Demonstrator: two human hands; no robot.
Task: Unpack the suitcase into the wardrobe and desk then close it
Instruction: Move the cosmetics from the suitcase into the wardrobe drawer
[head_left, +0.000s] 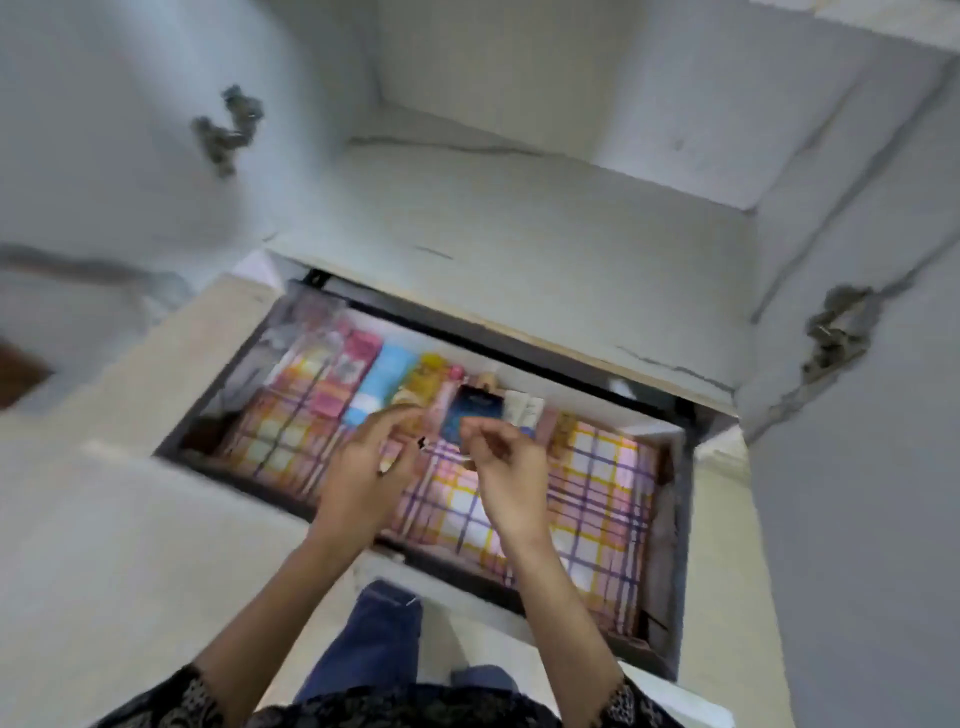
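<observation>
An open drawer (670, 519) in the wardrobe is lined with pink, yellow and purple checked paper. Along its back stand a pink box (345, 374), a light blue tube (382, 384), a yellow bottle (426, 379), a dark blue box (475, 413) and white tubes (524, 408). My left hand (363, 467) hovers over the drawer with its fingers stretched towards the yellow bottle. My right hand (506, 467) is just in front of the dark blue box with its fingers curled; blur hides whether it pinches anything. The suitcase is out of view.
Above the drawer is a bare white shelf (519, 218) inside the wardrobe. Open doors with metal hinges (228, 127) stand at left and right. The drawer's right half shows only the checked lining (597, 499). My jeans-clad leg (374, 639) is below.
</observation>
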